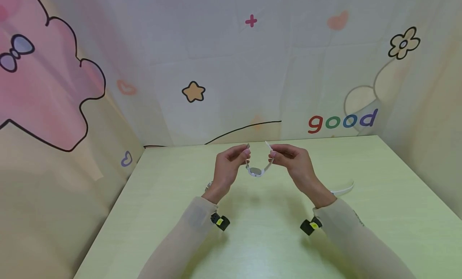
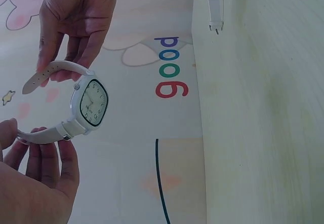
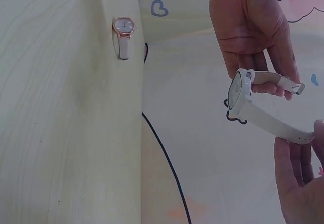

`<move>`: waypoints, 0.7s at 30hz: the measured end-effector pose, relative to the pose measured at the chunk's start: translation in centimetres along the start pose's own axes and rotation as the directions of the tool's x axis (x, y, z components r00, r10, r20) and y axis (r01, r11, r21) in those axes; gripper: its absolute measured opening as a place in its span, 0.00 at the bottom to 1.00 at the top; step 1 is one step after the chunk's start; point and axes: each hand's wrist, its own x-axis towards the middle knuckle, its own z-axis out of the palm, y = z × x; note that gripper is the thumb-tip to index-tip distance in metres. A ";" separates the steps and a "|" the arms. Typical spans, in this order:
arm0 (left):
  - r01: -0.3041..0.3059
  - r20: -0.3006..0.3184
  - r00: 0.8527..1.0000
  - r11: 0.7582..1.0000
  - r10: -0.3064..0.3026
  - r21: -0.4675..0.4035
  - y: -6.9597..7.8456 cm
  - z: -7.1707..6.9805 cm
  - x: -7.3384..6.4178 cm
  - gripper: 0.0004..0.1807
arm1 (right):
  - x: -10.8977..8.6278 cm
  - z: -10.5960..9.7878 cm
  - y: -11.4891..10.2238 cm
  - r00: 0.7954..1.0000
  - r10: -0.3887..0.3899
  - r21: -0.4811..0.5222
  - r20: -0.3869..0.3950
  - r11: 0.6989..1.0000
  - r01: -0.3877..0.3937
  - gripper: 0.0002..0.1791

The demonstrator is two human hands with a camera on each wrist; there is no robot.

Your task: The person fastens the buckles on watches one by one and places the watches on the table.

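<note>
Both hands hold a white wristwatch (image 1: pixel 255 172) up above the table, its strap spread apart and its round dial hanging between them. My left hand (image 1: pixel 226 166) pinches the buckle end of the strap between thumb and fingers. The holed end is gripped by my right hand (image 1: pixel 294 160). In the left wrist view the watch dial (image 2: pixel 94 102) shows dark numerals, with a crown on the side of the case. The right wrist view has the case edge-on, with the holed strap (image 3: pixel 278 122) running down to the right fingers.
On the pale table (image 1: pixel 260 239) behind my left wrist lies a rose-gold watch (image 3: pixel 124 27) with a light strap. Another white-strapped watch (image 1: pixel 343 189) lies beyond my right wrist, partly hidden. A printed cloth backdrop (image 1: pixel 223 62) rises along the table's far edge.
</note>
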 end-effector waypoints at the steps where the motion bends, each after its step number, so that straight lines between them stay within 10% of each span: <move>1: -0.003 -0.001 1.000 1.000 0.003 0.001 0.1 0.0 0.0 0.16 | 0.0 0.0 -0.1 1.000 -0.004 -0.011 0.002 1.000 0.004 0.22; 21: -0.044 0.041 0.998 0.997 0.041 0.065 1.1 0.6 -0.5 0.17 | -0.1 0.7 -0.9 0.997 -0.060 -0.222 0.048 0.972 0.069 0.16</move>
